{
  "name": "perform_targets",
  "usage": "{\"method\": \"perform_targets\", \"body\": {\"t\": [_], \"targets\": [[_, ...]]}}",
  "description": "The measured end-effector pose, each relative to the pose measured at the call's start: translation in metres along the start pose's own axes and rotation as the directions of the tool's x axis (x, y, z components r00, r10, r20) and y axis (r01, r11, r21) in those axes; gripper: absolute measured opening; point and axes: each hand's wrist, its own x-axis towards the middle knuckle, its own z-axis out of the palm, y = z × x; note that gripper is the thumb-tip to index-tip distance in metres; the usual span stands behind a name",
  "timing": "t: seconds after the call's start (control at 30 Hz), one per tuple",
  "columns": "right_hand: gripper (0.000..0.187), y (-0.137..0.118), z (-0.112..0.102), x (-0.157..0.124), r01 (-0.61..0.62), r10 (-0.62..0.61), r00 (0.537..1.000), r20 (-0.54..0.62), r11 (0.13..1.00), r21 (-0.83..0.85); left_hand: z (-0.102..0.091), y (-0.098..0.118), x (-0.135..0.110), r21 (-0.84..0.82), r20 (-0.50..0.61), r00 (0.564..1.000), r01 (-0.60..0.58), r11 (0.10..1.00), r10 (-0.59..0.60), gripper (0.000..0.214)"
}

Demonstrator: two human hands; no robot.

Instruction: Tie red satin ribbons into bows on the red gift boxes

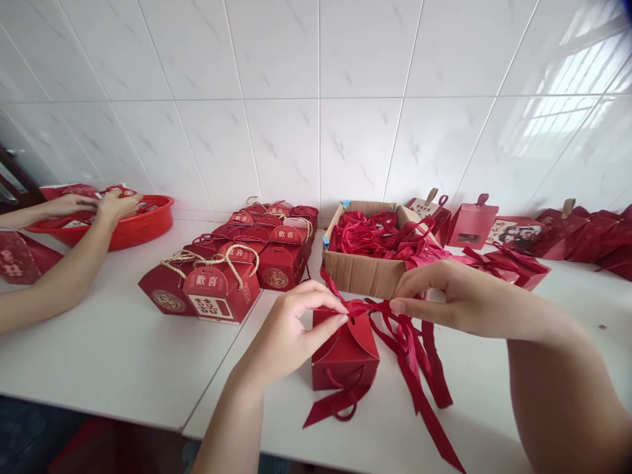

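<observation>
A small red gift box (pixel 344 352) stands on the white table right in front of me, its curved flaps folded together on top. Above it, my left hand (pixel 296 322) pinches a red ribbon (pixel 359 307) between thumb and fingers. On the other side my right hand (pixel 444 289) has the same ribbon between its thumb and fingers, at the box's upper right. Long ribbon tails hang down to the table on the right. A twisted red cord and another ribbon end lie against the box's front.
Behind sits a cardboard box (pixel 363 273) full of red ribbons. Finished-looking red boxes with rope handles (pixel 222 283) are grouped to the left. Another person's hands (pixel 116 204) work over a red basin (pixel 143 227) at far left. Red bags (pixel 471 224) line the wall.
</observation>
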Motion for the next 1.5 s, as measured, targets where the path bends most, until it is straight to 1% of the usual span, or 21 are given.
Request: {"method": "perform_targets", "body": {"t": [0.07,0.1,0.17,0.2,0.27,0.3,0.33,0.37,0.43,0.53,0.6,0.67,0.73,0.77,0.87,0.97,1.1,1.2,1.3,1.4,1.5], "targets": [[0.039,0.001,-0.001,0.001,-0.054,0.061,0.995,0.085,0.996,-0.075,-0.001,-0.002,0.001,-0.019,-0.053,0.999,0.009,1.0,-0.01,0.009],[0.042,0.001,-0.002,0.003,-0.079,0.088,0.992,0.088,0.991,-0.106,-0.002,-0.002,0.0,-0.023,-0.07,0.997,0.011,1.0,-0.012,0.009],[0.043,0.0,-0.001,0.005,-0.085,0.09,0.995,0.033,0.988,-0.126,-0.003,-0.003,0.0,-0.026,-0.085,0.996,0.013,1.0,-0.015,0.008],[0.041,-0.002,0.001,0.007,-0.06,0.061,0.998,0.01,0.991,-0.116,-0.002,-0.003,0.0,-0.03,-0.083,0.996,0.014,0.999,-0.016,0.009],[0.029,-0.007,0.006,0.011,0.021,-0.021,1.0,-0.007,1.0,-0.008,0.0,-0.003,0.0,-0.043,-0.079,0.997,0.007,0.999,-0.01,0.01],[0.022,-0.011,0.01,0.013,0.063,-0.063,0.998,-0.003,0.994,0.088,0.002,-0.002,0.001,-0.046,-0.081,0.997,-0.005,0.999,0.002,0.011],[0.021,-0.014,0.014,0.015,0.092,-0.095,0.995,0.008,0.976,0.195,0.005,-0.002,0.001,-0.048,-0.089,0.996,-0.025,0.999,0.021,0.011],[0.025,-0.017,0.019,0.018,0.111,-0.124,0.992,0.026,0.949,0.294,0.008,-0.001,0.002,-0.049,-0.104,0.993,-0.053,0.997,0.048,0.011],[0.035,-0.021,0.027,0.022,0.105,-0.156,0.985,0.081,0.892,0.44,0.012,0.0,0.003,-0.046,-0.153,0.982,-0.117,0.992,0.109,0.011],[0.033,-0.022,0.037,0.029,0.055,-0.165,0.976,0.142,0.818,0.573,0.016,0.001,0.003,-0.035,-0.222,0.949,-0.236,0.971,0.223,0.013],[0.041,-0.021,0.042,0.033,0.013,-0.18,0.964,0.194,0.764,0.645,0.017,0.001,0.003,-0.02,-0.242,0.913,-0.344,0.939,0.329,0.018],[0.051,-0.019,0.045,0.036,-0.042,-0.21,0.936,0.284,0.732,0.68,0.017,0.0,0.004,0.026,-0.242,0.865,-0.448,0.894,0.44,0.022],[0.051,-0.018,0.047,0.037,-0.091,-0.214,0.917,0.336,0.709,0.699,0.017,0.0,0.005,0.085,-0.234,0.83,-0.501,0.861,0.506,0.024],[0.047,-0.018,0.047,0.037,-0.107,-0.199,0.921,0.334,0.696,0.71,0.017,0.0,0.006,0.105,-0.23,0.825,-0.506,0.856,0.516,0.023],[0.033,-0.018,0.045,0.035,-0.134,-0.134,0.946,0.296,0.668,0.732,0.017,0.001,0.006,0.12,-0.235,0.828,-0.495,0.86,0.509,0.018],[0.023,-0.016,0.04,0.035,-0.137,-0.128,0.947,0.296,0.673,0.727,0.015,0.0,0.007,0.114,-0.239,0.837,-0.48,0.87,0.492,0.014],[0.032,-0.009,0.029,0.033,-0.076,-0.135,0.957,0.259,0.741,0.667,0.009,-0.003,0.006,0.098,-0.256,0.853,-0.444,0.89,0.454,0.015],[0.028,-0.006,0.019,0.029,-0.034,-0.109,0.969,0.223,0.832,0.554,0.004,-0.005,0.003,0.098,-0.259,0.872,-0.404,0.909,0.415,0.016],[0.017,-0.005,0.012,0.024,-0.046,-0.03,0.98,0.195,0.926,0.375,0.001,-0.007,0.003,0.153,-0.269,0.901,-0.31,0.938,0.342,0.012],[0.014,-0.005,0.012,0.022,-0.081,0.04,0.984,0.175,0.969,0.233,0.002,-0.008,0.003,0.21,-0.261,0.939,-0.172,0.962,0.225,0.008],[0.016,-0.004,0.016,0.023,-0.102,0.076,0.981,0.178,0.985,0.141,0.005,-0.011,0.003,0.264,-0.146,0.986,-0.044,0.964,0.085,0.011]]}}
